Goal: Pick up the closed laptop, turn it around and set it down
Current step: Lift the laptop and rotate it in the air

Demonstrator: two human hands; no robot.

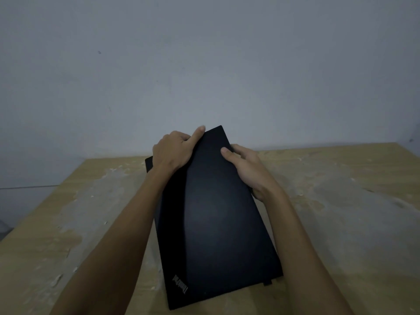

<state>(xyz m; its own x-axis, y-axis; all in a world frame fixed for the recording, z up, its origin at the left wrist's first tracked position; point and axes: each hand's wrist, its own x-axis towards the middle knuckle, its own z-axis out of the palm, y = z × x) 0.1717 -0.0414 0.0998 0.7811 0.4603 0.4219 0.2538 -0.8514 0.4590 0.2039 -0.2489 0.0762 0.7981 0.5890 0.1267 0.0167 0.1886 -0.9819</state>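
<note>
A closed black laptop (213, 214) with a small logo near its close left corner is held in front of me, its long side pointing away and its far end raised above the table. My left hand (173, 150) grips the far left edge, thumb on the lid. My right hand (248, 169) grips the right edge, thumb on top and fingers underneath. Whether the near end touches the table I cannot tell.
A worn wooden table (341, 212) with pale scuffed patches spreads under the laptop. Its left edge (41, 208) runs diagonally and its far edge meets a plain grey wall (204, 64).
</note>
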